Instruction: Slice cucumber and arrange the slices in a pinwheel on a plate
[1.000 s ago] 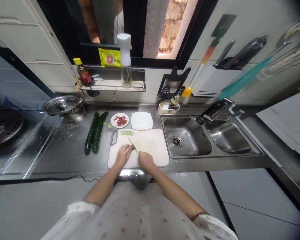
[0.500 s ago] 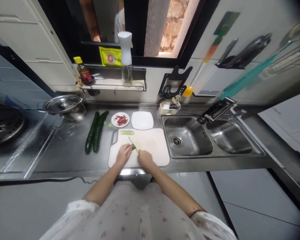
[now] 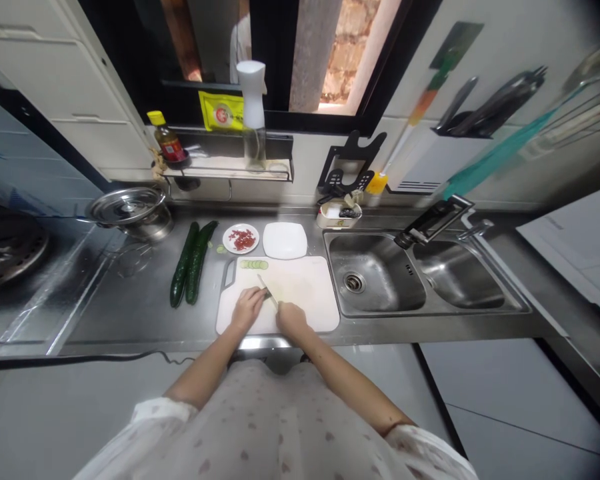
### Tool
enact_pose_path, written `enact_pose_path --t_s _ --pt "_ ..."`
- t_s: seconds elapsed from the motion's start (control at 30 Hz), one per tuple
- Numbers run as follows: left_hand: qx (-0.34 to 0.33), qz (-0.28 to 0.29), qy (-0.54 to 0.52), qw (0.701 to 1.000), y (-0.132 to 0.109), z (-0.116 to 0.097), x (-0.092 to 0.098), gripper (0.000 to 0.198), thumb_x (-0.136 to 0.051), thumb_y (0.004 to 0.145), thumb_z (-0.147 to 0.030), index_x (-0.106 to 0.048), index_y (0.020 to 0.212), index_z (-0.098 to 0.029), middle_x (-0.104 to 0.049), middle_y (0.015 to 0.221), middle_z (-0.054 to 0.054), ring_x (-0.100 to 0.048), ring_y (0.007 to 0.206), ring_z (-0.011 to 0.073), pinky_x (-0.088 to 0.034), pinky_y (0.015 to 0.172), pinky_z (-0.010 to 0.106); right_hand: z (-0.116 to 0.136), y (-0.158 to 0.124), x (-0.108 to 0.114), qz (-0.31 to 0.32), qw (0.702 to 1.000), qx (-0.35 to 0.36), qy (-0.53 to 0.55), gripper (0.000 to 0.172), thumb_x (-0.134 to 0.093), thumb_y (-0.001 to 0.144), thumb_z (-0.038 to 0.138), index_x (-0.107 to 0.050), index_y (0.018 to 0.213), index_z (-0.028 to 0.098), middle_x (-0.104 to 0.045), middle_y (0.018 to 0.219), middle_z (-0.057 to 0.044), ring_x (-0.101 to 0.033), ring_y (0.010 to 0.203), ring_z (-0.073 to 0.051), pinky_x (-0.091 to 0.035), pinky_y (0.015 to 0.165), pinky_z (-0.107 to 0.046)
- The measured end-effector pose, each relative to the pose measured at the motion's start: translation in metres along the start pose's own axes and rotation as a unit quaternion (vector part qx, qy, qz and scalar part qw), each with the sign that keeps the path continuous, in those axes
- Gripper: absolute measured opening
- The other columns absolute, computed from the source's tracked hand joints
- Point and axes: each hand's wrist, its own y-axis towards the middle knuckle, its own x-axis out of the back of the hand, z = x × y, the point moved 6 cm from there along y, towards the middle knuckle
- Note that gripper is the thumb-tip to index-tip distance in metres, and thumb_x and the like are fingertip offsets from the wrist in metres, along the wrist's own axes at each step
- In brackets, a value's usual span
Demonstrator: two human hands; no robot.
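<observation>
My right hand point(image 3: 292, 320) is closed round the handle of a knife point(image 3: 267, 289), whose blade points up and to the left over the white cutting board point(image 3: 315, 287). Close against the blade, my left hand point(image 3: 249, 307) has its fingers bent down onto a small piece of cucumber point(image 3: 267, 293), mostly hidden under the fingertips. A row of overlapping cucumber slices point(image 3: 255, 265) lies near the board's top left corner. Behind the board stand a small plate of chopped red pieces point(image 3: 242, 239) and a white square plate point(image 3: 285, 241).
Two whole cucumbers point(image 3: 193, 267) lie left of the board. A lidded steel pot point(image 3: 133, 210) stands further left. The double sink point(image 3: 375, 280) with a black faucet point(image 3: 433, 222) adjoins the board's right side. A shelf point(image 3: 220, 167) holds bottles at the back.
The view has shifted very slightly. Both hands, the knife and the cucumber slices stay in almost the same places.
</observation>
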Motion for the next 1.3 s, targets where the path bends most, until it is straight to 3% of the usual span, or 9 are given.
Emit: enact_pose_path --t_s 0.63,1.1,1.3 --pt "-0.003 -0.001 0.007 1.000 0.001 -0.001 0.000 0.027 -0.046 0.094 -0.026 -0.065 0.113 -0.023 -0.064 0.105 0.007 -0.055 0.097 0.0194 -0.049 0.087 0.036 0.006 0.017 0.000 -0.005 1.000 0.015 0.011 0.032 -0.038 0.088 0.010 -0.063 0.108 0.012 -0.068 0.105 -0.014 -0.065 0.098 -0.021 -0.046 0.079 -0.029" --pt "0.007 0.002 0.005 1.000 -0.001 0.001 -0.001 0.028 -0.045 0.094 -0.026 -0.065 0.114 -0.023 -0.063 0.106 0.008 -0.055 0.098 0.0200 -0.049 0.087 0.037 -0.009 -0.009 -0.016 0.007 1.000 -0.016 -0.008 0.027 -0.038 0.089 0.011 -0.061 0.105 0.014 -0.069 0.097 -0.015 -0.066 0.095 -0.021 -0.047 0.076 -0.028" --pt "0.009 0.003 0.009 1.000 -0.001 0.000 0.000 0.028 -0.045 0.094 -0.025 -0.064 0.114 -0.023 -0.063 0.105 0.007 -0.055 0.098 0.0198 -0.049 0.087 0.037 -0.002 0.002 -0.012 -0.001 1.000 -0.007 -0.002 0.028 -0.038 0.089 0.009 -0.061 0.104 0.014 -0.069 0.098 -0.014 -0.066 0.095 -0.020 -0.047 0.076 -0.027"
